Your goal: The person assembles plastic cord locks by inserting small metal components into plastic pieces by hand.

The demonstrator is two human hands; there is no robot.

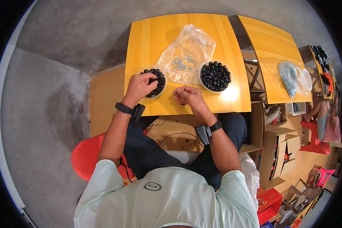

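My left hand (139, 88) is over a round tub (164, 89) of small black parts at the table's left side. Its thumb and forefinger are bent together among the black parts (158, 80), and whatever they pinch is too small to make out. Closer to the front edge, my right hand (191, 96) hovers with its fingers curled into a pinch; a small dark bit shows beneath them, but its kind is unclear. A second round tub (214, 91) stands beyond my right hand, heaped with black bead-like pieces (215, 76) that have holes.
Between and behind the tubs lies a clear plastic bag (190, 45) with small silvery pieces (183, 62). Another yellow table (271, 49) on the right carries a second bag (288, 81). Open cardboard boxes (273, 155) stand below it. A person (326, 117) sits at far right.
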